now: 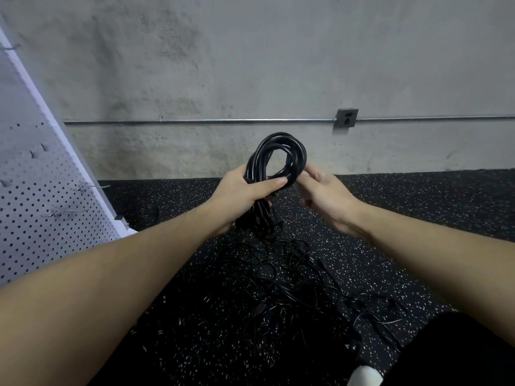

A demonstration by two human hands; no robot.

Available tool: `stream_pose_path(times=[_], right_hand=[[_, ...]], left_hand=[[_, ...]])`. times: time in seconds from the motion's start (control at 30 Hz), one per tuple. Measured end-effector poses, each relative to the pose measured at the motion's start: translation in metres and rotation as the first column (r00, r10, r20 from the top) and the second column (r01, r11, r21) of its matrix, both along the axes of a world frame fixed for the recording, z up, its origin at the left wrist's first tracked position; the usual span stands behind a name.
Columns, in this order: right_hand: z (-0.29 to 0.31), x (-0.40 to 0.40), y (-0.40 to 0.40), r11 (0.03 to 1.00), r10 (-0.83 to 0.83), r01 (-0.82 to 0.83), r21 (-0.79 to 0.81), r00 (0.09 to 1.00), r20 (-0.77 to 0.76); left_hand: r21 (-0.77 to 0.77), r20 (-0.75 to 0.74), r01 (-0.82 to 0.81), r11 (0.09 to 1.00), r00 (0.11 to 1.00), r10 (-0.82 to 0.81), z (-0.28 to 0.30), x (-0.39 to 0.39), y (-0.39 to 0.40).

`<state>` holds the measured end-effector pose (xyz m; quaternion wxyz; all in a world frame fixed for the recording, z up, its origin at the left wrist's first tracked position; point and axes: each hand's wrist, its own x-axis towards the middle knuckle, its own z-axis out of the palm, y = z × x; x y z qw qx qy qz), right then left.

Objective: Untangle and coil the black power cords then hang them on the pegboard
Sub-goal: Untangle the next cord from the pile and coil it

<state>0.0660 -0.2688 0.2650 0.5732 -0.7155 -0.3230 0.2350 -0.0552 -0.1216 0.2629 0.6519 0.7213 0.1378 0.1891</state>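
A person's left hand (245,190) grips a coiled black power cord (276,160) at mid-height, fingers and thumb wrapped around the bundled strands, with the loop standing up above the fist and the lower part of the coil hanging below it. The right hand (323,193) is at the coil's right side, fingers relaxed and slightly bent, their tips touching the outer strand; it does not close around the cord. Both bare forearms reach in from the bottom corners of the head view. Directly below the hands, a tangle of loose black cords (295,277) lies spread across the black speckled rubber floor (418,207). A white pegboard (36,207) with several metal hooks (89,187) stands tilted at the left edge. Behind runs a grey concrete wall (250,65), crossed by a metal conduit (195,121) leading to a grey outlet box (347,117). No brand, label or legible writing shows on anything.
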Motion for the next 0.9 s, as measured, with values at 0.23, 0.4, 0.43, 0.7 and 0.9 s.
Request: stream_pose_path(times=[0.23,0.4,0.43,0.7,0.9], right_hand=[[0.002,0.005,0.000,0.964,0.075,0.031,0.262,0.919,-0.386],[0.002,0.010,0.005,0.928,0.180,0.034,0.372,0.832,-0.525],[0.000,0.010,0.007,0.932,0.151,0.065,0.356,0.824,-0.546],[0.001,0.001,0.002,0.994,0.010,0.003,0.106,0.993,-0.118],[0.013,-0.007,-0.011,0.987,0.152,-0.158,0.027,0.977,0.150]], left_hand=[[0.012,-0.005,0.041,0.999,0.999,-0.041,-0.001,0.000,0.000],[-0.068,0.082,0.003,0.998,0.997,0.003,0.003,0.002,-0.003],[-0.067,0.092,-0.005,0.998,0.996,0.011,0.003,0.003,-0.003],[0.192,0.011,0.000,0.981,1.000,-0.003,-0.005,-0.003,0.002],[0.167,-0.019,0.020,0.986,1.000,-0.017,-0.005,-0.005,-0.003]])
